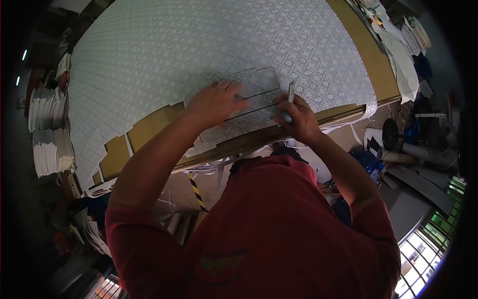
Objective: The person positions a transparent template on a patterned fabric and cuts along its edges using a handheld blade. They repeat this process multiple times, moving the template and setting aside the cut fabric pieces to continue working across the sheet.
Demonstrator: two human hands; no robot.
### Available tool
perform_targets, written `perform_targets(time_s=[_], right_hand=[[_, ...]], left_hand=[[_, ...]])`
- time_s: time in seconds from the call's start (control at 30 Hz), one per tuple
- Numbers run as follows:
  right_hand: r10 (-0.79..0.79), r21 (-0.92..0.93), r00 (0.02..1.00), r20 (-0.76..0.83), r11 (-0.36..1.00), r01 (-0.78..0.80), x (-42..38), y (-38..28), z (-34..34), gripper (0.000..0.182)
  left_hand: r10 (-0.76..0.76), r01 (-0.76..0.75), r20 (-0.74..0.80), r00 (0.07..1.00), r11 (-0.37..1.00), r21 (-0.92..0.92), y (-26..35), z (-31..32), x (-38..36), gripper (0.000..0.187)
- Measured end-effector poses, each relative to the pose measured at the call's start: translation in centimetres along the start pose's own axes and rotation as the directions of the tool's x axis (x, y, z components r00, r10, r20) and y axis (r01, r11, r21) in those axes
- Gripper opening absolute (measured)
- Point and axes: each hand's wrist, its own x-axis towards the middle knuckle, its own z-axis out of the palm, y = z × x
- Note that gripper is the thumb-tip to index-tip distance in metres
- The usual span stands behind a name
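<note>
My left hand (215,103) lies palm down with fingers apart, slightly blurred, over a smaller piece of patterned sheet (259,78). Two dark parallel lines cross this piece between my hands. In my right hand (301,118) is a slim silver tool (291,91), its narrow end pointing away from me and a rounded end showing below my fingers; its exact kind is hard to make out. Under both hands spreads a large grey-white sheet (164,65) with a woven-look pattern, its near edge cut in uneven steps.
Brown board (117,152) shows beneath the sheet along the near edge and at right. Stacks of paper (47,109) stand at the left. Loose sheets (401,60) lie at the far right. A dark fan (391,133) and rolls (423,155) are on the right side.
</note>
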Motion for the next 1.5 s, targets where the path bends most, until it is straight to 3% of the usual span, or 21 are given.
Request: perform_targets(time_s=[0.03,0.07,0.13,0.33,0.37,0.43,0.53,0.63,0.73,0.87,0.97,1.03,1.23,1.5], right_hand=[[-0.005,0.012,1.000,0.001,1.000,0.005,0.0,0.1,0.1,0.048],[0.003,0.009,1.000,-0.010,1.000,-0.003,0.0,0.1,0.0,0.048],[0.000,0.025,1.000,0.016,1.000,0.000,0.0,0.0,-0.1,0.047],[0.019,0.101,0.999,-0.051,0.995,-0.014,0.5,-0.6,-1.0,0.044],[0.021,0.104,0.999,-0.050,0.994,-0.016,0.3,-1.0,-1.5,0.044],[0.257,0.218,0.966,0.036,0.941,-0.259,-0.7,-1.9,-2.9,0.040],[0.205,0.262,0.968,0.144,0.936,-0.237,-2.1,-1.4,-5.5,0.030],[0.250,0.366,0.955,0.161,0.883,-0.293,-2.3,-1.5,-7.0,0.030],[0.242,0.249,0.942,0.233,0.921,-0.298,-1.3,-1.0,-8.6,0.025],[0.206,0.335,0.956,0.208,0.904,-0.267,-0.5,0.3,-8.5,0.022],[0.210,0.333,0.920,0.332,0.886,-0.323,0.8,0.9,-9.2,0.016],[0.222,0.233,0.851,0.476,0.901,-0.365,1.8,1.3,-9.6,0.013],[0.026,0.341,0.856,0.516,0.911,-0.233,4.2,2.5,-9.4,0.015],[-0.047,0.319,0.829,0.557,0.934,-0.162,5.3,2.9,-9.0,0.013]], left_hand=[[0.054,-0.059,0.062,0.997,0.995,0.082,0.3,-0.9,1.0,0.090],[0.065,-0.071,0.067,0.996,0.994,0.089,0.9,-1.6,2.1,0.090],[0.130,-0.177,0.257,0.958,0.970,0.169,1.9,-2.7,3.9,0.115],[0.092,-0.171,0.412,0.906,0.972,0.159,2.6,-3.2,5.8,0.121],[0.092,-0.170,0.415,0.905,0.973,0.157,2.6,-3.2,5.9,0.121],[0.076,-0.150,0.424,0.902,0.979,0.142,2.7,-3.2,6.0,0.123],[0.079,-0.141,0.433,0.898,0.984,0.113,2.7,-3.2,6.0,0.124],[0.046,-0.121,0.464,0.885,0.984,0.133,2.9,-3.4,6.2,0.125],[0.076,-0.156,0.431,0.899,0.976,0.152,2.6,-3.0,5.9,0.123],[0.068,-0.135,0.425,0.903,0.982,0.130,2.6,-3.0,5.8,0.122],[0.051,-0.117,0.427,0.903,0.984,0.131,2.8,-3.1,5.8,0.121],[0.054,-0.107,0.419,0.906,0.989,0.104,2.7,-3.0,5.7,0.119],[0.043,-0.098,0.384,0.922,0.987,0.126,2.7,-2.5,5.7,0.115],[0.039,-0.098,0.387,0.921,0.986,0.135,2.8,-2.6,5.6,0.115]])
